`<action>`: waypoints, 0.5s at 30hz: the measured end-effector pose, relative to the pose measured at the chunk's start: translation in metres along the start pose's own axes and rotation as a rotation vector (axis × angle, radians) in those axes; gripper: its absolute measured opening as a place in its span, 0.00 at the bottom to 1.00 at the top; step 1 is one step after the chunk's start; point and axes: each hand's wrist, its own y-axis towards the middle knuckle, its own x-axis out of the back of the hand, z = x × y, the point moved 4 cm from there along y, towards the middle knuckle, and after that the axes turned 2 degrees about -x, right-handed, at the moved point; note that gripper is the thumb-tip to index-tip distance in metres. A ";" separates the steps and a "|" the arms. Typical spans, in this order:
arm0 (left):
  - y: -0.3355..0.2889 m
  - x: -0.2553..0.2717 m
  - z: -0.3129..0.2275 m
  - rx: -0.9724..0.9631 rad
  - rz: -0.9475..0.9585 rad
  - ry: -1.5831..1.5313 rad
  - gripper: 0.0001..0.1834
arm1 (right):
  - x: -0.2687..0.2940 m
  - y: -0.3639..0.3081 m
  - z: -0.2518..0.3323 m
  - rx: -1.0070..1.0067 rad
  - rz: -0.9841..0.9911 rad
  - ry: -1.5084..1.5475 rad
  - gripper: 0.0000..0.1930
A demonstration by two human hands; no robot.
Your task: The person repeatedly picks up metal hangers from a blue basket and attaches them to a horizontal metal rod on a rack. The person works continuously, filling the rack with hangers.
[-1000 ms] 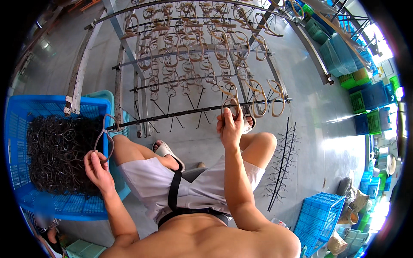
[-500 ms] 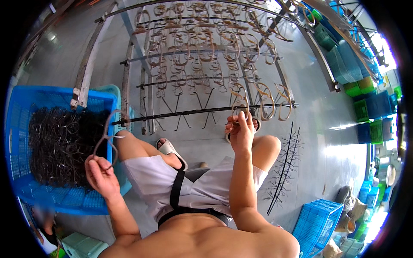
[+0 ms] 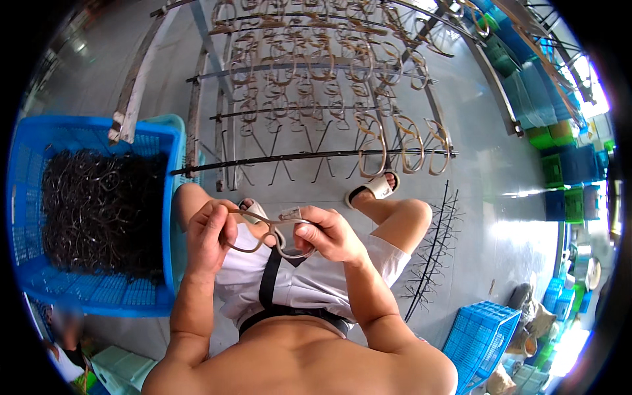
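Above my lap, both hands hold one brownish, curved frame (image 3: 252, 250) with two linked loops, like a figure eight. My left hand (image 3: 209, 238) pinches its left end, and my right hand (image 3: 331, 235) grips its right end, with the thumb bent over it. Just ahead runs a black hooked bar (image 3: 263, 160). Several similar two-loop frames (image 3: 412, 146) hang from the bar's right part, while bare hooks show along its left and middle. Left of me, a blue plastic crate (image 3: 99, 299) holds a dark heap of similar-looking curved pieces (image 3: 99, 210).
A metal rack (image 3: 135, 82) rises ahead, with more frames on its farther bars. A spare hooked bar (image 3: 431, 253) lies on the floor to my right. Beyond it stand a blue basket (image 3: 480, 339) and stacked blue and green crates (image 3: 576, 204). Another person (image 3: 66, 342) is partly visible lower left.
My left hand has brought the frame from beside the crate to above my lap. My right hand has left the hanging frame at the bar and come back onto the same piece.
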 end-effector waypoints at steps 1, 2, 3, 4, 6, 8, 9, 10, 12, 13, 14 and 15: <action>0.003 -0.006 0.005 0.023 0.019 -0.008 0.22 | 0.012 -0.009 0.002 0.045 -0.120 0.029 0.12; 0.006 -0.011 0.018 0.174 -0.120 -0.133 0.28 | 0.023 -0.018 0.004 0.089 -0.223 0.064 0.11; 0.015 -0.014 0.036 0.197 0.024 -0.116 0.28 | 0.033 -0.025 0.008 0.139 -0.320 0.100 0.11; 0.018 -0.023 0.060 0.240 0.118 -0.040 0.22 | 0.045 -0.031 0.013 0.231 -0.468 0.276 0.12; 0.034 -0.066 0.105 0.241 0.344 0.145 0.19 | 0.071 -0.047 0.017 0.398 -0.722 0.383 0.13; 0.061 -0.109 0.137 0.086 0.269 0.190 0.20 | 0.081 -0.054 0.026 0.502 -0.907 0.445 0.14; 0.075 -0.125 0.147 -0.041 0.156 0.249 0.21 | 0.087 -0.059 0.023 0.554 -0.928 0.431 0.18; 0.089 -0.136 0.153 -0.171 0.042 0.309 0.23 | 0.091 -0.062 0.021 0.566 -0.958 0.440 0.18; 0.109 -0.153 0.166 -0.195 -0.076 0.285 0.25 | 0.097 -0.069 0.016 0.562 -0.975 0.426 0.18; 0.116 -0.155 0.168 -0.209 -0.141 0.274 0.26 | 0.097 -0.071 0.013 0.546 -0.953 0.407 0.18; 0.121 -0.159 0.170 -0.171 -0.139 0.211 0.24 | 0.099 -0.077 0.010 0.536 -0.948 0.385 0.17; 0.123 -0.160 0.168 -0.193 -0.194 0.249 0.20 | 0.101 -0.082 0.007 0.541 -0.966 0.418 0.17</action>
